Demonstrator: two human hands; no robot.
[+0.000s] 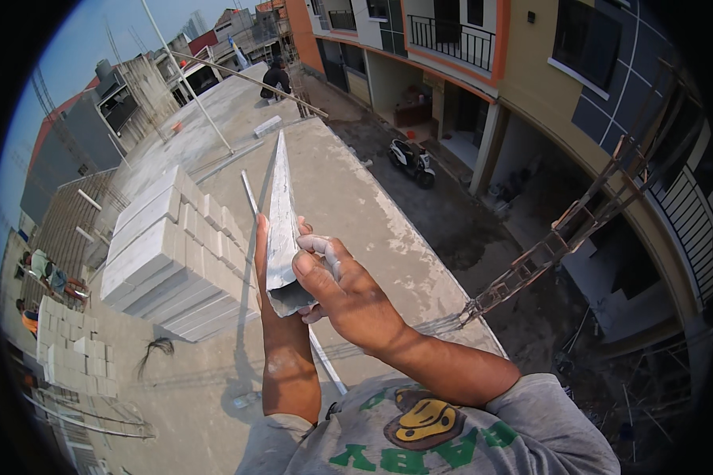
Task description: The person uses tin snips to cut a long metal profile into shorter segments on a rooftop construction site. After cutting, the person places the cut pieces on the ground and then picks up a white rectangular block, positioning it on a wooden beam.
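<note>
A long, hollow, box-shaped metal bar [280, 245], smeared pale with dried mortar, points away from me, its open end nearest my chest. My right hand [337, 285] is closed on the right side of that near end, with whitish residue on its fingers. Past the bar's left side, my left hand [261, 237] reaches up from beneath. Its edge shows along the bar, while most of its fingers are hidden behind the metal. Below the bar, a thin white strip [325, 360] runs along the concrete slab.
Pale blocks [150, 245] are stacked to the left, with a smaller block stack [75, 348] beyond. The slab edge [420, 237] drops to an alley with a scooter [412, 164]. A rebar cage [562, 237] juts out at right. A person in black [276, 77] crouches far ahead.
</note>
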